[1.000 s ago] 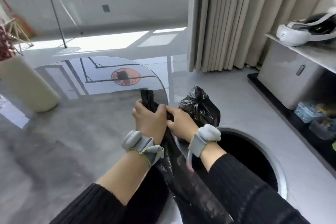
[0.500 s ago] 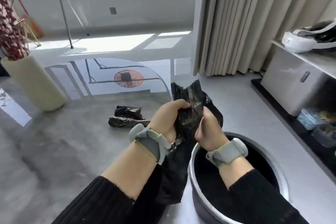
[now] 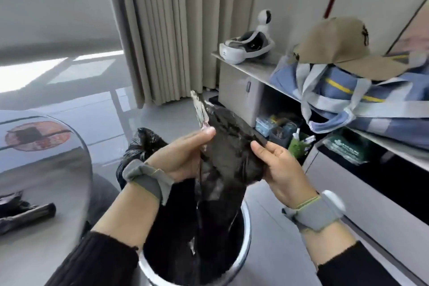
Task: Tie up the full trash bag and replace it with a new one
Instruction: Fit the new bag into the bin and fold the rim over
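Far left, on the glossy grey surface [image 3: 46,169], lies a folded black bag bundle [image 3: 23,212], well apart from the hands. Behind the left wrist, on the floor, sits the full trash bag [image 3: 141,144], black, top bunched; can't tell if it's knotted.

Left hand [image 3: 178,158]: grip clamped on the left edge of the new bag [image 3: 229,160], thumb on top pressing the plastic against the curled fingers. Grey wrist strap on the forearm, black knit sleeve below.

The new bag is black, stretched betw. both hands, a pale torn strip sticking up at its top-left corner. Its lower part hangs straight down into the bin [image 3: 246,237], a round can w/ shiny metal rim, right below the hands; inside looks dark.

Right hand [image 3: 281,169]: grip clamped on the bag's right edge, thumb and fingers pinching it. Grey strap w/ white unit on the wrist.

Right side: low cabinet shelf [image 3: 255,67] carrying a white headset [image 3: 246,47], a blue-grey duffel [image 3: 362,97] and a tan cap [image 3: 341,42] atop it. Beige curtain [image 3: 162,30] behind.
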`<state>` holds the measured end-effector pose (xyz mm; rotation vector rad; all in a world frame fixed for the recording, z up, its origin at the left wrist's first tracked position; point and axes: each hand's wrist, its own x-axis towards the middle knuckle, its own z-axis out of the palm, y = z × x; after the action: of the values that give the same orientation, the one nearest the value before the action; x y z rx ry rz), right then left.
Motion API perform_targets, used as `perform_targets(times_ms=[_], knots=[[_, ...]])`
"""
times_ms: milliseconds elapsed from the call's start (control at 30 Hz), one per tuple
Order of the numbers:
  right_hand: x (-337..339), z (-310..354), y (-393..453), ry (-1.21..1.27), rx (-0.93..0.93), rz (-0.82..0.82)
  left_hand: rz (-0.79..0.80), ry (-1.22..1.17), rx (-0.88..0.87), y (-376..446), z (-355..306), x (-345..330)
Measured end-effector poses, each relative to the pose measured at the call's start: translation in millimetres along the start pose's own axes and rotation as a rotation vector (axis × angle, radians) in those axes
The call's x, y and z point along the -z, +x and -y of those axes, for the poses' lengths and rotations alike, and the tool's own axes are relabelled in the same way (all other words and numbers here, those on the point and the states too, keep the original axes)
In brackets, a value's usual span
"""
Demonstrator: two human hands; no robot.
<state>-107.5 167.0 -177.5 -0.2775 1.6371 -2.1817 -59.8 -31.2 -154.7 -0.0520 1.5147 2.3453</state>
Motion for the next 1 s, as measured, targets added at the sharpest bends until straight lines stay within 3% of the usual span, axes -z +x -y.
perform_targets(times_ms=[167,300,367,467,533,600,667,733,800,1000], knots=[[6,-6,2,-0.119,0.032,-0.105,-0.349,0.047,-0.058,16,11,3],[-4,-13,5,-0.016,-0.139,0.195,-0.517,0.071,-0.197,4,12,14],[-10,-21,6,-0.151,-0.151,0.263,-0.498,-0.037,-0.189,-3,8,18],[-19,-27,8,-0.252,-0.084,0.146,-0.259,0.043,-0.055,-21,2,29],[-20,-25,9,-0.138,-0.064,0.115,-0.232,0.152,-0.049,-25,8,30],[-19,-23,10,-0.063,-0.045,0.042,-0.406,0.179,-0.147,-24,12,27],[-21,-21,10,-0.047,-0.023,-0.043,-0.612,0.422,-0.262,-19,13,28],[-22,-21,9,-0.033,-0.020,-0.109,-0.703,0.683,-0.343,-14,14,30],[-24,-22,9,-0.017,-0.033,-0.133,-0.763,0.740,-0.382,-14,15,29],[-34,-27,5,0.019,-0.069,-0.130,-0.978,0.898,-0.216,-18,14,28]])
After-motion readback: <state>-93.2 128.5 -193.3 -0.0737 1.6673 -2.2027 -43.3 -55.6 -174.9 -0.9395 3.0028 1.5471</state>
